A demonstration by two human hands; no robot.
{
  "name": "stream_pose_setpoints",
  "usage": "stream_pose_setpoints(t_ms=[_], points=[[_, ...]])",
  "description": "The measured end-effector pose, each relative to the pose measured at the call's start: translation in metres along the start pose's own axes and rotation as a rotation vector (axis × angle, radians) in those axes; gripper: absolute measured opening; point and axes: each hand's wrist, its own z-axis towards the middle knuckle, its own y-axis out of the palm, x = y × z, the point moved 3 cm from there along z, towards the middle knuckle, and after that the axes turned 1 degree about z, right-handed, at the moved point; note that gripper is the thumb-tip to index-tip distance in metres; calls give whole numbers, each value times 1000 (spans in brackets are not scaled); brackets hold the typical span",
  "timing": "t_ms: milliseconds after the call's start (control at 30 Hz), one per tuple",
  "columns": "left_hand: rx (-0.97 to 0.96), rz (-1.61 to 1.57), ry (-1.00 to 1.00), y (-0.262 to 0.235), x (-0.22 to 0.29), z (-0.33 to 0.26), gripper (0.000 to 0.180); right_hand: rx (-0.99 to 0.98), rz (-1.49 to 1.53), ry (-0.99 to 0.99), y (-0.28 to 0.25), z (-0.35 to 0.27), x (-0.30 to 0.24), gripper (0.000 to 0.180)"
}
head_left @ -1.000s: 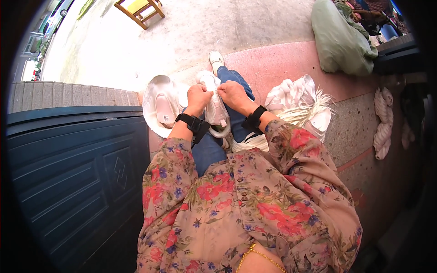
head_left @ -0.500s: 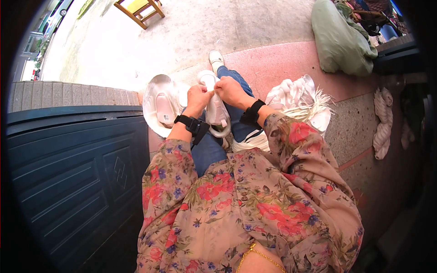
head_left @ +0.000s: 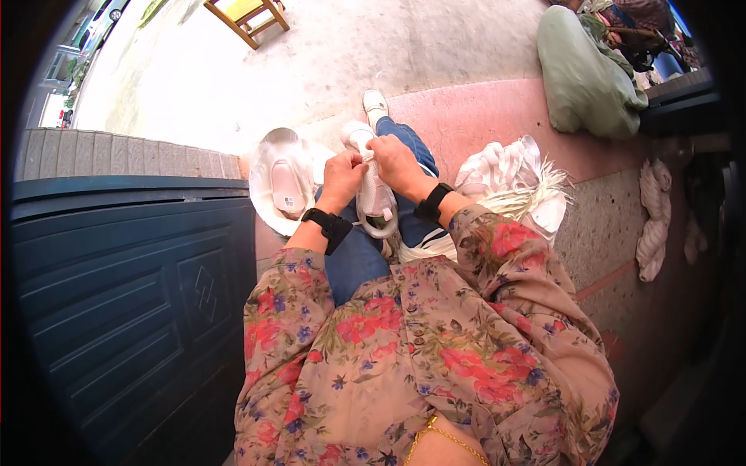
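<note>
Head view: a white bundle of fibre (head_left: 376, 193) is pinched at its far end by both hands, left hand (head_left: 340, 175) and right hand (head_left: 398, 165), over the blue-trousered knee (head_left: 353, 260). Since a second ago, the hands have drawn closer together, suggesting tightening. A white hat (head_left: 272, 203) lies left; loose white fibre skeins (head_left: 509, 175) lie right.

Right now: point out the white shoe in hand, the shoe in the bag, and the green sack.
white shoe (head_left: 378, 198), head view, its side below the hands
shoe in the bag (head_left: 286, 186), head view, its sole
green sack (head_left: 579, 78), head view, middle of its cloth
</note>
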Motion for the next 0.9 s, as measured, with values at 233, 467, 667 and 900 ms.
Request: stream_pose_setpoints(t_ms=[233,467,667,900], points=[[87,434,296,-2,13,-3,14,-143,198,250,1,1,7,22],[85,589,651,-5,12,-7,5,-118,249,182,2,-10,10,29],[136,650,604,-39,1,-21,5,-267,208,210,-1,-18,20,34],[600,114,-37,-166,-38,-44,14,-380,147,303,-35,-41,21,33]])
